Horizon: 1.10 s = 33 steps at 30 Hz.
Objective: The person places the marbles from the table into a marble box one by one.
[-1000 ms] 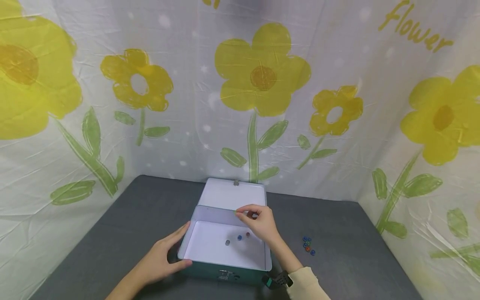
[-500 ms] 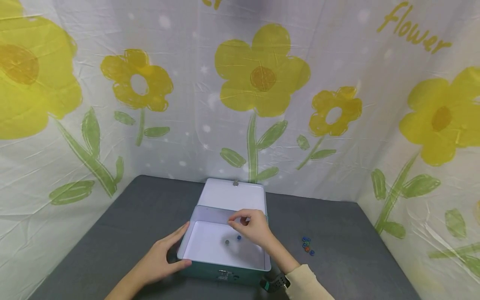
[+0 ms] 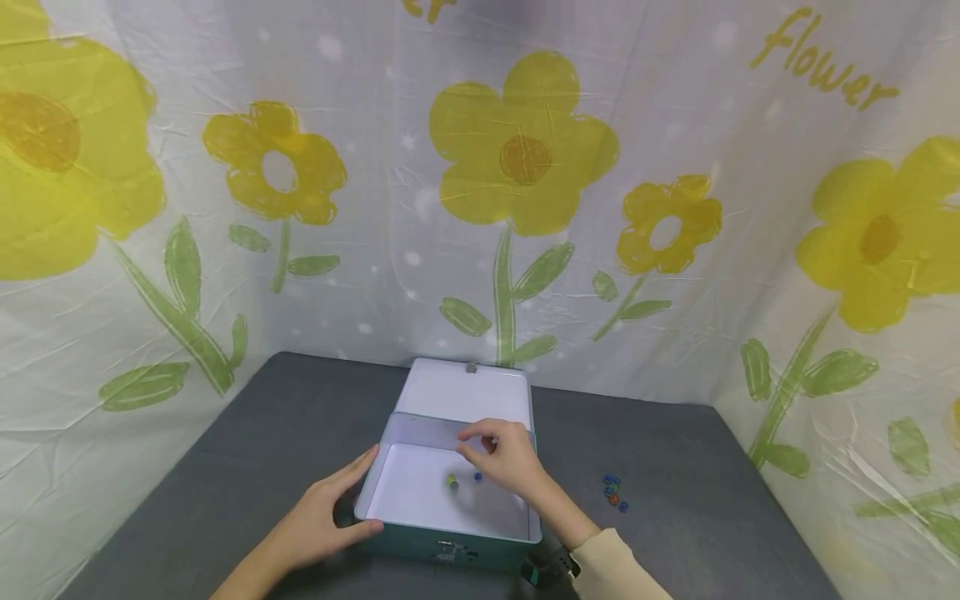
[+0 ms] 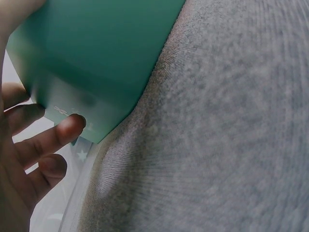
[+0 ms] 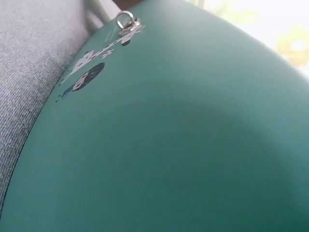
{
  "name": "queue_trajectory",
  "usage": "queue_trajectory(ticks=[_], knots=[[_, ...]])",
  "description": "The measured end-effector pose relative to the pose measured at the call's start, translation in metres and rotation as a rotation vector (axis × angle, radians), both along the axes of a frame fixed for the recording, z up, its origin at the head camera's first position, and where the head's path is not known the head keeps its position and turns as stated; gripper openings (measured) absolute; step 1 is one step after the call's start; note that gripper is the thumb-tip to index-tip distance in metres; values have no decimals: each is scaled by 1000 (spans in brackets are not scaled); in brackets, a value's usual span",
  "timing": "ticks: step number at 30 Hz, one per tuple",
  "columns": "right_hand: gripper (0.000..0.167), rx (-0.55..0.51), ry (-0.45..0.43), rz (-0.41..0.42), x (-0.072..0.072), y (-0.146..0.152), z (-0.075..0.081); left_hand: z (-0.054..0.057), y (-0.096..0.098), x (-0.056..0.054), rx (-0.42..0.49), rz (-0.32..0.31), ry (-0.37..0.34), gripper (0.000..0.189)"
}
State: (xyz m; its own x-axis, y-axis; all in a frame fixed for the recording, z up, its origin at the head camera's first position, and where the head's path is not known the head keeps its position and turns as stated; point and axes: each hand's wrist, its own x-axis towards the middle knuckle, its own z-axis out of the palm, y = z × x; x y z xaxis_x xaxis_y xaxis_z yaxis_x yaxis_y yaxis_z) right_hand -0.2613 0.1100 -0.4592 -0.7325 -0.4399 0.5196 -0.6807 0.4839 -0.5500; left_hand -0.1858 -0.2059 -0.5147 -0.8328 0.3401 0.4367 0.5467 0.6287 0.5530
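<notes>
A green tin box [image 3: 412,536] with a white inside stands in the head view, its lid [image 3: 465,396] folded back behind it. My left hand [image 3: 322,512] grips the box's left front corner, thumb on the front rim and fingers along the side. In the left wrist view, some of its fingertips [image 4: 72,124] show beside the green wall. My right hand [image 3: 502,454] hovers over the box, thumb and index finger apart with nothing between them. Below are small marble-like balls: a yellow-green ball [image 3: 451,479], a grey ball [image 3: 454,485] and a blue ball [image 3: 477,477].
Several blue, green and orange marble-like balls [image 3: 612,492] lie on the dark grey table [image 3: 675,467] to the right of the box. A metal clasp ring [image 5: 125,20] sticks out from the box's front. A flower-printed curtain [image 3: 390,208] hangs behind and around the table.
My right hand has moved down and left, its fingertips have parted, and the yellow-green ball now shows near the grey one. The red ball seen earlier is behind my right hand. My left hand stays put.
</notes>
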Motion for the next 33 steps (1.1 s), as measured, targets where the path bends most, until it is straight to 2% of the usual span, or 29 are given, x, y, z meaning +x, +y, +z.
queue_trajectory(ticks=[6, 12, 21, 25, 33], knots=[[12, -41, -18, -14, 4, 7, 6, -4, 1, -2, 9, -5, 3, 98], [12, -96, 18, -19, 8, 20, 8, -4, 0, -2, 19, -1, -11, 99], [10, -214, -21, -174, 14, 46, -2, 0, -1, 0, 3, -5, -21, 98], [9, -257, -27, -205, 16, 59, -3, 0, 0, -1, 4, -3, -19, 99], [11, -274, -38, -261, 24, 89, -5, 0, -1, -2, 2, -4, -25, 100]])
